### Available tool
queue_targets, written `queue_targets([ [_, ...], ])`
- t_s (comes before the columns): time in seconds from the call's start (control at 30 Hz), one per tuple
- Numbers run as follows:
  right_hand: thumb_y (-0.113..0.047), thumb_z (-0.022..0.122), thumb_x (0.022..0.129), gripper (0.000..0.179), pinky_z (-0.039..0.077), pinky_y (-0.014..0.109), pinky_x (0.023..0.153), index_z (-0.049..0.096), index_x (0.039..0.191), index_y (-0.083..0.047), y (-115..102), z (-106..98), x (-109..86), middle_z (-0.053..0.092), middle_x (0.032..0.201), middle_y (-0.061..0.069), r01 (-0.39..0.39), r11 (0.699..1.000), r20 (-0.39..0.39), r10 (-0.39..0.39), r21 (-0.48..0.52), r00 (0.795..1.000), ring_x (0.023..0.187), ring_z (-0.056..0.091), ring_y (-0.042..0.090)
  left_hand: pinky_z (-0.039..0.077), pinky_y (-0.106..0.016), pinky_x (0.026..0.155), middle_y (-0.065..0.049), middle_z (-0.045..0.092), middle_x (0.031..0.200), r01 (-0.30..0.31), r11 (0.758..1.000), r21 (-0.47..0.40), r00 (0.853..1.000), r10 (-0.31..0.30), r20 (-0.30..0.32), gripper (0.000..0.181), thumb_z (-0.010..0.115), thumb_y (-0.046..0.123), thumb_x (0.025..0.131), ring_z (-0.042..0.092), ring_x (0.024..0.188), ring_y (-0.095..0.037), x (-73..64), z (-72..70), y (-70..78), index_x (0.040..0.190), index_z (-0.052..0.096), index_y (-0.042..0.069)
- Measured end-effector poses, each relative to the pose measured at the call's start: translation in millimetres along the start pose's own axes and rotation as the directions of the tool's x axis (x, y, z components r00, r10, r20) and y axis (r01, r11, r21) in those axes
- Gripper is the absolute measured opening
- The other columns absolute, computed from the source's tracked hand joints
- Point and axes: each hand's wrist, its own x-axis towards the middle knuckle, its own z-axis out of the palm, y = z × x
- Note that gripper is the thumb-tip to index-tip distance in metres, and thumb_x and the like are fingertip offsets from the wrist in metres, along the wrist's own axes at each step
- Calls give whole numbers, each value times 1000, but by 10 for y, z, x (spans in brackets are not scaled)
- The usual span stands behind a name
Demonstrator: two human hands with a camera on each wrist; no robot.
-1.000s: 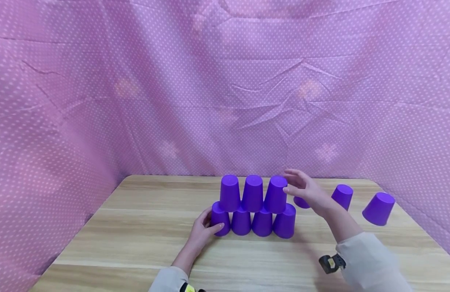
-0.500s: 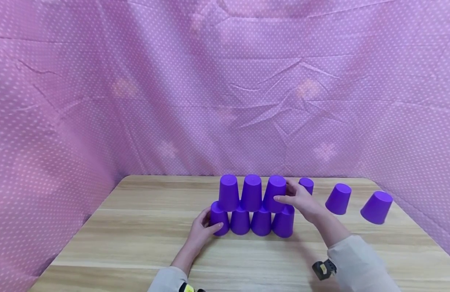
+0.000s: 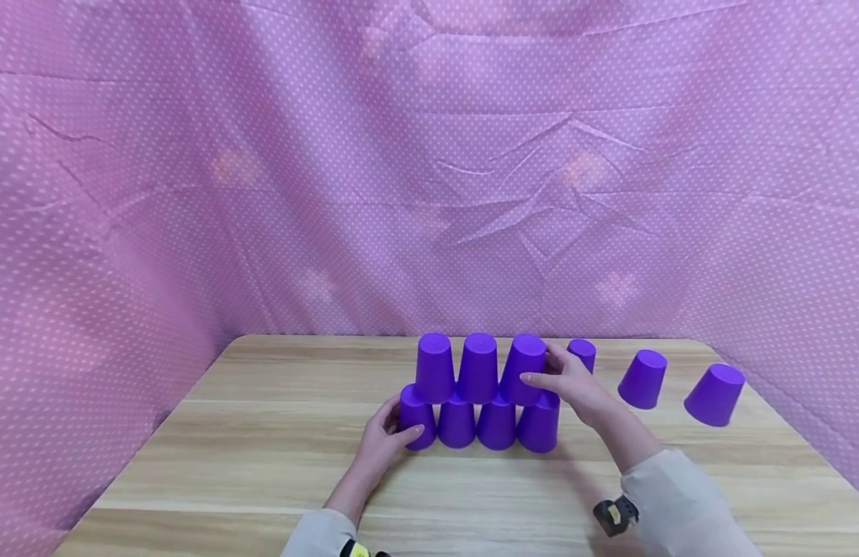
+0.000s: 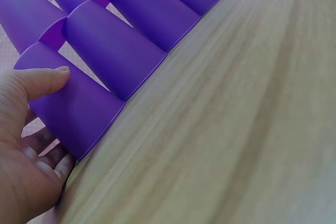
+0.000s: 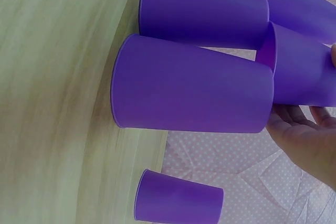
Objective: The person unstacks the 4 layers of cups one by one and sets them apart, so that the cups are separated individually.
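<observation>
Purple cups stand upside down in a two-layer wall, with several below and three bridging them on top. My left hand (image 3: 382, 442) holds the leftmost bottom cup (image 3: 415, 414), its thumb across the front and fingers around the far side. The left wrist view shows that cup (image 4: 79, 108) with its rim on the table and my left hand (image 4: 26, 145) around it. My right hand (image 3: 576, 384) grips the right-hand upper cup (image 3: 521, 363), thumb in front and other fingers behind. Below it is the rightmost bottom cup (image 5: 191, 85), and part of my right hand (image 5: 307, 140) shows beside the upper cup.
Three more upside-down purple cups stand apart to the right: a far cup (image 3: 583, 353) partly behind my right hand, a middle cup (image 3: 642, 379) and a right cup (image 3: 715, 394). The wooden table (image 3: 227, 464) ends at a pink dotted cloth (image 3: 402, 193) behind.
My right hand has come down and left, from beside the right-hand upper cup to a grip around it. My left hand keeps its hold on the bottom cup.
</observation>
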Motion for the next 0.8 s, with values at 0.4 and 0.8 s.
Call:
queue_targets([
  [0.4,-11,64,76,57,36,39,89,36,124,2,-80,-49,-99,51,110,20,36,999,-38,-36,9,999,96,51,22,27,-44,96,-25,44,117,5,1000,-10,1000,-5,-3,62,66,3,71,39,111,-36,-22,-9,11,125,37,-6],
  [0.8,-14,63,78,59,42,34,82,33,127,0,-158,-264,-240,52,109,15,33,999,-79,-32,6,996,94,53,15,27,-44,96,-24,43,120,38,999,11,999,-38,-9,62,67,4,70,38,113,-35,5,2,8,125,39,-3],
])
